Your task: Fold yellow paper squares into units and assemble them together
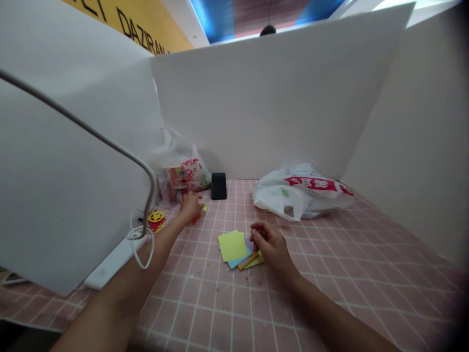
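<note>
A small fanned stack of square sticky notes (232, 246) lies on the tabletop, yellow on top with blue, purple and orange edges showing beneath. Close by its right edge is my right hand (270, 244), fingers loosely curled in, with nothing visible in them. Farther off to the left, my left hand (190, 205) reaches palm down in front of a clear plastic bag (168, 161), fingers stretched and slightly apart. Under and beside that hand lie an orange paper piece (196, 219) and a small yellow piece (204, 208); its palm side is hidden.
A black phone (219, 186) lies near the back panel (256, 112). To the right rests a white plastic bag (300, 193) with red print. At left are yellow and red cut-out shapes (156, 220), a white power strip (113, 264) and a hanging cable (110, 142).
</note>
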The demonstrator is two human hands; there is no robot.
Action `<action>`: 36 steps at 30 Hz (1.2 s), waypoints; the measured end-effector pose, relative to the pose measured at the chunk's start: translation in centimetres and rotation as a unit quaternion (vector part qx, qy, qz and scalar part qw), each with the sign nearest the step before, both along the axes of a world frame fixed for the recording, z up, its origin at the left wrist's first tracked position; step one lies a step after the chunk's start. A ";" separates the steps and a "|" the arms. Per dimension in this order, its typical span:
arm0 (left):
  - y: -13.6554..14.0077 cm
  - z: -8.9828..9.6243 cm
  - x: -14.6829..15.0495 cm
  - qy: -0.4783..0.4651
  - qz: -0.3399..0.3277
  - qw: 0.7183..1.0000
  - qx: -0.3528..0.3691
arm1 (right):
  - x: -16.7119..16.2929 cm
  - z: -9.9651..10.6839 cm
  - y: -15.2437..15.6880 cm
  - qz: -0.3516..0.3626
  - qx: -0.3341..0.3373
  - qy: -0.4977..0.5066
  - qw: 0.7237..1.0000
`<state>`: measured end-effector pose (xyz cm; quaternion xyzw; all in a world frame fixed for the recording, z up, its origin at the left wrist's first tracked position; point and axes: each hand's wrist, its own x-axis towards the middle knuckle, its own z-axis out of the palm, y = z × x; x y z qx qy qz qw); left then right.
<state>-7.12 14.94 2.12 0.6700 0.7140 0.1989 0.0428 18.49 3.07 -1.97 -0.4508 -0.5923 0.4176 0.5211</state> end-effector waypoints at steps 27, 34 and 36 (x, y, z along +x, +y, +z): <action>-12.7 -5.0 7.1 -0.211 -0.288 0.933 -0.047 | 0.1 -0.3 -0.3 0.018 0.023 -0.311 0.950; -13.1 -4.9 7.2 -0.209 -0.285 0.934 -0.049 | -0.1 -1.0 0.0 -0.001 0.044 -0.299 0.953; -13.2 -5.0 7.2 -0.211 -0.287 0.933 -0.047 | -0.2 -1.0 -0.1 -0.006 0.053 -0.290 0.955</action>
